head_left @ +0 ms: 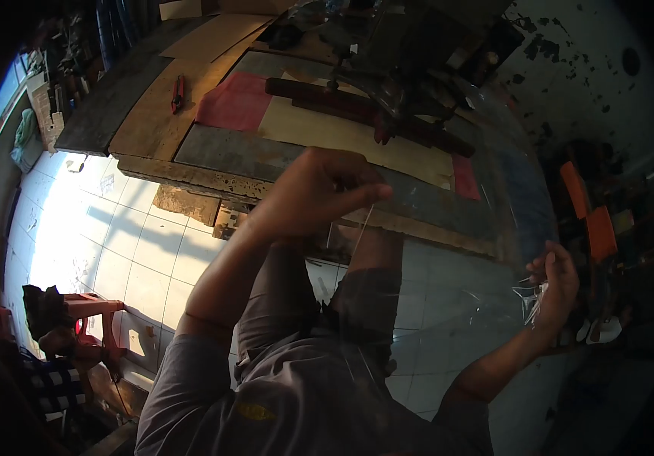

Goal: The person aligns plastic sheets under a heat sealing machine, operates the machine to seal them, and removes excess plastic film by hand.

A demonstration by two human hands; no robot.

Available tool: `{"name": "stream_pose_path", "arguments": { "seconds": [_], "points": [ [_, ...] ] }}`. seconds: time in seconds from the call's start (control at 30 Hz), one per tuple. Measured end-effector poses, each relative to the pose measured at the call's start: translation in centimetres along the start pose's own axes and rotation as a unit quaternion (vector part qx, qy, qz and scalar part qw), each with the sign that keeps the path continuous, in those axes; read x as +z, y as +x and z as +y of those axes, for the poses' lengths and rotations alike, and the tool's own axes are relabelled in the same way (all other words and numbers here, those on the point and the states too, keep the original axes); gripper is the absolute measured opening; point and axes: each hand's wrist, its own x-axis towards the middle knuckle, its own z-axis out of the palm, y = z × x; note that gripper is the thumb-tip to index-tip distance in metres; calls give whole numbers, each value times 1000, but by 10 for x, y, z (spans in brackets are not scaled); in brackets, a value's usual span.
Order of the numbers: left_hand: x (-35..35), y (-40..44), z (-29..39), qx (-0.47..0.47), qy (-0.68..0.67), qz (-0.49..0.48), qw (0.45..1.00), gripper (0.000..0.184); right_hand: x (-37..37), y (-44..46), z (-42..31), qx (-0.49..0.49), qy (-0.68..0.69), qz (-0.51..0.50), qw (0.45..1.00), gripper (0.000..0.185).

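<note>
A sheet of clear plastic film (pixel 468 304) stretches between my hands in front of my lap, and the floor shows through it. My left hand (pixel 323 190) is closed in a pinch on the film's edge, near the front of the worktable. Off to the right, my right hand (pixel 555 285) grips a bunched part of the film with bent fingers. Beyond my left hand, a pale yellow sheet (pixel 350 140) lies over red material (pixel 232 102) on the grey table plate. A long dark bar (pixel 319 99) of a machine sits across the yellow sheet.
A red cutter knife (pixel 178 94) lies on the wooden tabletop (pixel 144 125), with brown cardboard (pixel 213 38) behind it. Orange objects (pixel 601 232) stand on the right. A red plastic stool (pixel 95 308) is on the tiled floor at left.
</note>
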Motion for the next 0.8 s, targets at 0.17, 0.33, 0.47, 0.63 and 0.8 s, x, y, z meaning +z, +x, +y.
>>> {"name": "stream_pose_path", "arguments": {
  "seconds": [0.17, 0.33, 0.47, 0.63, 0.8],
  "points": [
    [-24, 34, 10, 48, 128, 51, 989, 19, 56, -42, 10, 30, 68, -59, 995, 30],
    [-5, 52, -2, 74, 181, -3, 981, 16, 57, -97, 43, 53, 29, -209, 976, 34],
    [19, 57, 6, 141, 154, -50, 977, 16, 54, -108, 57, -30, -118, -348, 930, 51],
    [36, 63, 46, 201, 151, -284, 925, 16, 81, -106, 52, -99, -85, -248, 960, 86],
    [77, 62, 57, 182, 264, -390, 863, 20, 142, -91, 52, -239, 63, -143, 958, 70]
  ]
}}
